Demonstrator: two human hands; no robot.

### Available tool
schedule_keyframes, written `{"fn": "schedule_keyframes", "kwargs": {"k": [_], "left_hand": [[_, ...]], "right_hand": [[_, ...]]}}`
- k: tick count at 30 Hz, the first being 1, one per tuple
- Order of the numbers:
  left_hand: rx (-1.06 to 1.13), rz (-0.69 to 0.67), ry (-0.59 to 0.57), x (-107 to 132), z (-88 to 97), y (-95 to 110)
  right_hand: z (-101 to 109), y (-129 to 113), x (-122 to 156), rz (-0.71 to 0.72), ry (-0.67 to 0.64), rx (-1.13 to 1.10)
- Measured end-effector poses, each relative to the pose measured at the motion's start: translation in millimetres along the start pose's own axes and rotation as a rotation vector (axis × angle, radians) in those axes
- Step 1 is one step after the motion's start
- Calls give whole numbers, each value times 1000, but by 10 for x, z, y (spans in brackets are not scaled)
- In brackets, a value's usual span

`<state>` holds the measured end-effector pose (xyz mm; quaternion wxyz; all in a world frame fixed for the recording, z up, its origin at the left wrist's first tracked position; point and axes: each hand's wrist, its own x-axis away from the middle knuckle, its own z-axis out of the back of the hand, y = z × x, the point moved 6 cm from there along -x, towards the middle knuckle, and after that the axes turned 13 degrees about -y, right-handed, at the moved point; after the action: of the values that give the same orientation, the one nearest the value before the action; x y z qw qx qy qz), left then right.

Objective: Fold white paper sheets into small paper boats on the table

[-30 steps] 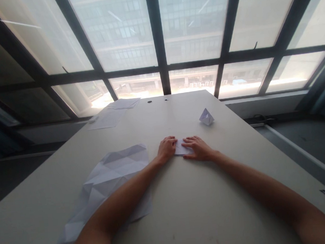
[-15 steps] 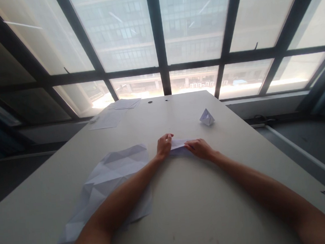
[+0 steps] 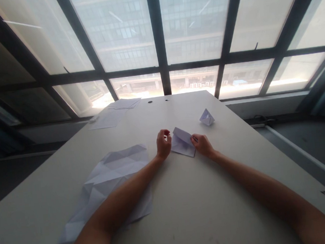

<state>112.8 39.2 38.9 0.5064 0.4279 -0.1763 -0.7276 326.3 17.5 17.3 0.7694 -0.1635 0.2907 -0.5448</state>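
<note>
A small sheet of folded white paper (image 3: 182,145) rests at the middle of the table, its upper flap partly lifted. My right hand (image 3: 202,144) pinches that paper at its right side between thumb and fingers. Just left of the paper is my left hand (image 3: 163,144), fingers curled with a gap between thumb and fingertips and nothing visible in it. A folded paper boat (image 3: 207,117) stands beyond my right hand.
A large creased sheet of paper (image 3: 115,171) lies on the left, partly under my left forearm. Flat white sheets (image 3: 108,119) lie at the far left of the white table (image 3: 187,211). Windows (image 3: 188,28) rise behind the far edge.
My left hand has let go of the folded paper. The paper has turned and its flap has come up, while my right hand has shifted slightly right with it.
</note>
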Motion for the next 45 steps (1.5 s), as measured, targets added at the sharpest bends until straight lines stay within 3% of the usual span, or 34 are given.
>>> {"fn": "schedule_keyframes", "kwargs": {"k": [4, 8, 11, 17, 24, 30, 36, 40, 45], "left_hand": [[-116, -204, -259, 100, -196, 225], [-153, -274, -516, 177, -382, 293], [-159, -336, -635, 210, -464, 302], [-237, -321, -656, 212, -517, 227], [-302, -246, -534, 154, -428, 196], [-371, -185, -464, 116, -349, 178], [-401, -170, -481, 120, -368, 127], [-438, -235, -584, 152, -459, 90], [-545, -228, -775, 206, -594, 3]], "right_hand": [[10, 89, -39, -10, 39, -209], [7, 172, -82, -20, 56, -327], [-1, 248, -110, -36, 70, -406], [-24, 340, -107, -121, 89, -555], [-56, 419, -80, -247, 148, -784], [-28, 429, -66, -266, 170, -647], [42, 284, -23, -169, 166, -137], [51, 172, 23, -156, 120, 104], [55, 139, 33, -184, 71, 212]]}}
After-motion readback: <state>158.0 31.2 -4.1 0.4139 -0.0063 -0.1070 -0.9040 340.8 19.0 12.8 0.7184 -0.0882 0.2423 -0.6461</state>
